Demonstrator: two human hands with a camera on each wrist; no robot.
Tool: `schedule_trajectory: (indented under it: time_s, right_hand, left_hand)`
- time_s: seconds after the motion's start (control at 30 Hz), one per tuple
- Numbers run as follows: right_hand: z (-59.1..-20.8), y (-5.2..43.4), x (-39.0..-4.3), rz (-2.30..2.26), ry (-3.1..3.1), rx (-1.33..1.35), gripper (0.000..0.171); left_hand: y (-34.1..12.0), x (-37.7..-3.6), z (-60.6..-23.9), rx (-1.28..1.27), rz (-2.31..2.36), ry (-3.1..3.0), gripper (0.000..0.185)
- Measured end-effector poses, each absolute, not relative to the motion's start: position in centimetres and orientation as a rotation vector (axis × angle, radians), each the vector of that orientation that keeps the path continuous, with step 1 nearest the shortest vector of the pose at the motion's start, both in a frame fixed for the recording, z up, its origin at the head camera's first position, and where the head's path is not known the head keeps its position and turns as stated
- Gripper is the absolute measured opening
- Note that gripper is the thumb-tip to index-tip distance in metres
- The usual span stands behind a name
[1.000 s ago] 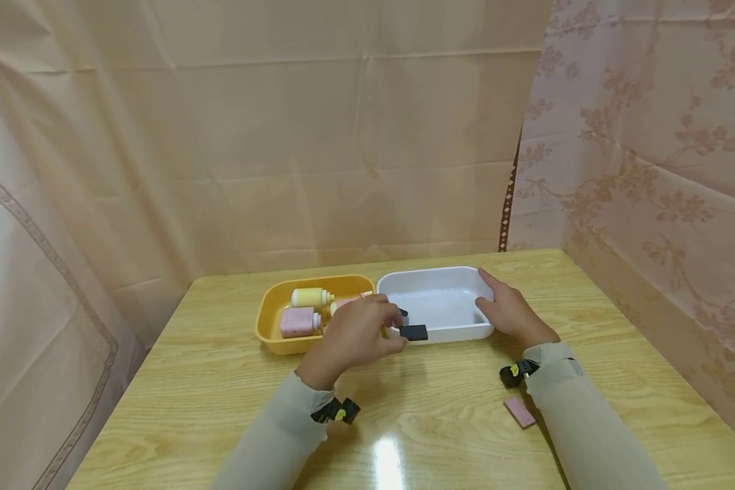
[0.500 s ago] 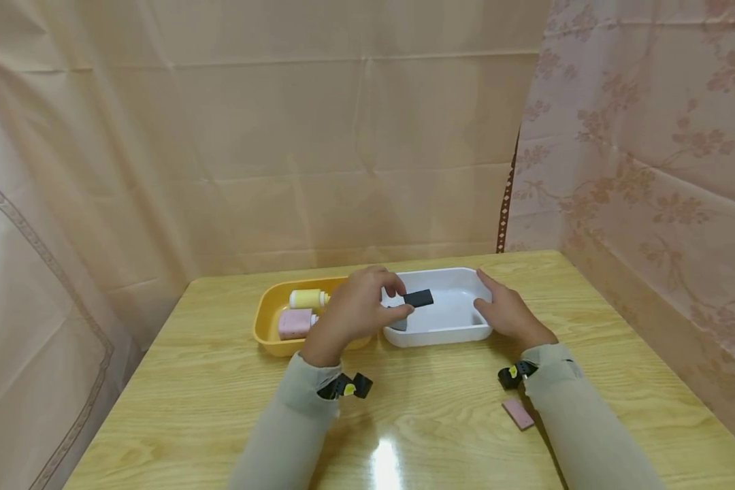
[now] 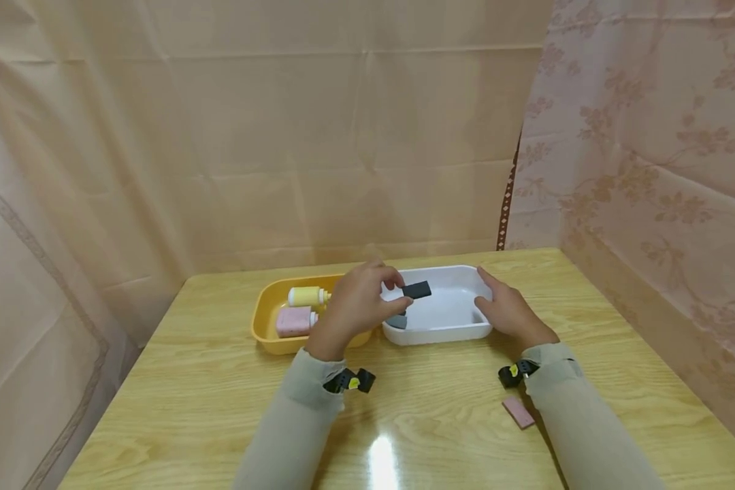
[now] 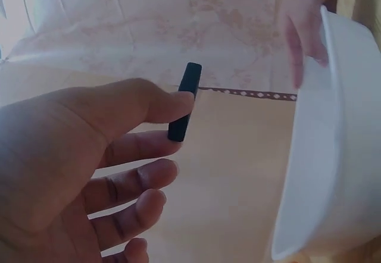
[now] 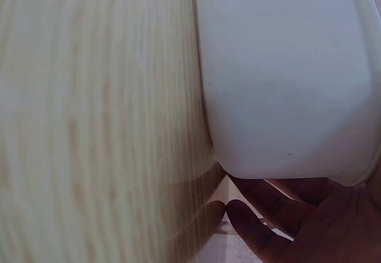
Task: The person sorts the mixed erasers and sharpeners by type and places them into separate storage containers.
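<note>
My left hand (image 3: 358, 303) pinches a small black rectangular block (image 3: 417, 290) between thumb and forefinger, over the left part of a white tray (image 3: 441, 333). In the left wrist view, the black block (image 4: 185, 101) stands on edge to the camera and the other fingers curve loosely below it. A grey piece (image 3: 397, 321) lies in the tray's left end, partly hidden by that hand. At the tray's right end, my right hand (image 3: 511, 312) grips the rim, thumb on the inside. The right wrist view shows fingers (image 5: 280, 209) against the tray's outer wall (image 5: 286, 84).
Left of the white tray stands a yellow tray (image 3: 262, 320), holding a yellow bottle (image 3: 306, 296) and a pink bottle (image 3: 294, 322); its right part is behind my left hand. A flat pink block (image 3: 518, 412) lies on the wooden table (image 3: 441, 422) by my right sleeve. Curtains hang behind and beside the table.
My left hand has carried the black block from the white tray's front rim back over its inside, most of it in the first half second. The right hand keeps its grip.
</note>
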State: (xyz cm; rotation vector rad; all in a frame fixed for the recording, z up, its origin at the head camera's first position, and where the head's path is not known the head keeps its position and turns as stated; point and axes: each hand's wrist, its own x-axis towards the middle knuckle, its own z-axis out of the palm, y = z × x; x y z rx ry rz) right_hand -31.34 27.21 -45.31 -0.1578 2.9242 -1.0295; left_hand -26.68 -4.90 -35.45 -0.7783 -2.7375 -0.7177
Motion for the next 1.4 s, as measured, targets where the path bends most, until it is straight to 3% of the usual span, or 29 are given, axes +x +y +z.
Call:
schedule_trajectory:
  time_s: [0.57, 1.4]
  right_hand:
    - [-45.2, 27.2, -31.3, -1.046, 2.897, -0.144, 0.074]
    - [-45.1, 27.2, -31.3, -1.021, 2.920, -0.138, 0.073]
  left_hand:
    - [-4.2, -28.0, -37.4, -0.614, -0.656, -2.705, 0.030]
    - [-3.0, -29.3, -40.2, -0.572, -0.558, -2.766, 0.028]
